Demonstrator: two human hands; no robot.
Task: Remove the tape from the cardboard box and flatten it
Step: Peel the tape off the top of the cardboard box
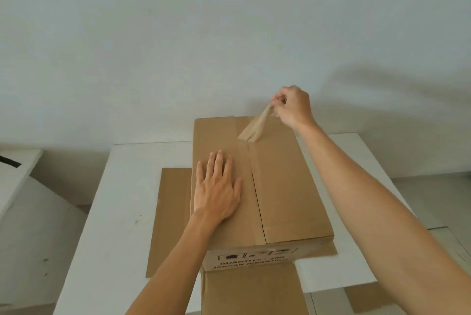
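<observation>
- White table: cardboard box upright, centre seam running away from the person.
- Left hand: flat, fingers spread, pressing the near flap.
- Right hand: pinched on brown tape at the far seam end, the nearer hand to it.

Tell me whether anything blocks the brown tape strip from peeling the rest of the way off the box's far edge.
Nothing visible does. The right hand pinches the brown tape strip clear above the cardboard box; the left hand lies flat on the left flap, beside the seam, not on the tape.
</observation>
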